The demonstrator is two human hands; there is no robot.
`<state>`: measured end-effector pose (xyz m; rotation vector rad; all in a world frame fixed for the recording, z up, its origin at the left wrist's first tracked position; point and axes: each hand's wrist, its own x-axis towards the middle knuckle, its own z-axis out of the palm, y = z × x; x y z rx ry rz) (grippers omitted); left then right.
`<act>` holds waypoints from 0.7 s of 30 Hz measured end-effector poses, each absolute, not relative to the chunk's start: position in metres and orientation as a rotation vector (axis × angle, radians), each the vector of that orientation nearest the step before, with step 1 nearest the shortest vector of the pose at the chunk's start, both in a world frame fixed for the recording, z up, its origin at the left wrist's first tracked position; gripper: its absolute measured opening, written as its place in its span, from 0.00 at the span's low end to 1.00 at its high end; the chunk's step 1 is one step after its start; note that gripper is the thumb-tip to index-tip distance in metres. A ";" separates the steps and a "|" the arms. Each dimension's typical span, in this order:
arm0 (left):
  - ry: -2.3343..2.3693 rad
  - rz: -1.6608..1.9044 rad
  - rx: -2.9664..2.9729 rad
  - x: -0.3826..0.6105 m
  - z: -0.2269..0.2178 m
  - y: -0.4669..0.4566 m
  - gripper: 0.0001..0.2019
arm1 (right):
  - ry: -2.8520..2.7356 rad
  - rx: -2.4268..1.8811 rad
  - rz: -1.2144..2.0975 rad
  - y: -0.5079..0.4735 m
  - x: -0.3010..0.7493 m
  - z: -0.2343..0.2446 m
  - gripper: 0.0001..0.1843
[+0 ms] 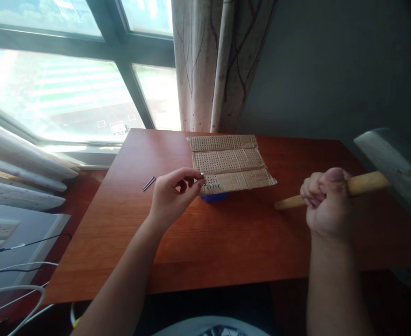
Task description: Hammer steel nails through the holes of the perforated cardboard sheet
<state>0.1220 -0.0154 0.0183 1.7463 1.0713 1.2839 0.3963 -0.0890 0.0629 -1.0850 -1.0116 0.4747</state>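
My left hand pinches a small shiny metal pin between thumb and index finger, at the near left part of a cardboard sheet. Rows of small holes cover much of the cardboard, and several shiny metal bits show in it beside my fingertips. My right hand is wrapped round the wooden handle of a hammer, raised to the right of the cardboard. The hammer's grey head points away to the right and is blurred. The pin's lower end is hidden.
A blue object sits under the cardboard, mostly covered. Thin metal rods lie on the reddish wooden table, left of my left hand. Behind the table are a window and a curtain; cables run at the lower left.
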 end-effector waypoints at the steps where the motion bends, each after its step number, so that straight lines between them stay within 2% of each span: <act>1: 1.078 1.279 1.758 0.122 0.019 -0.015 0.04 | -1.014 -1.085 0.477 -0.089 0.396 0.063 0.29; 21: 1.097 1.234 1.831 0.123 0.023 -0.016 0.04 | -1.008 -1.066 0.480 -0.089 0.398 0.063 0.29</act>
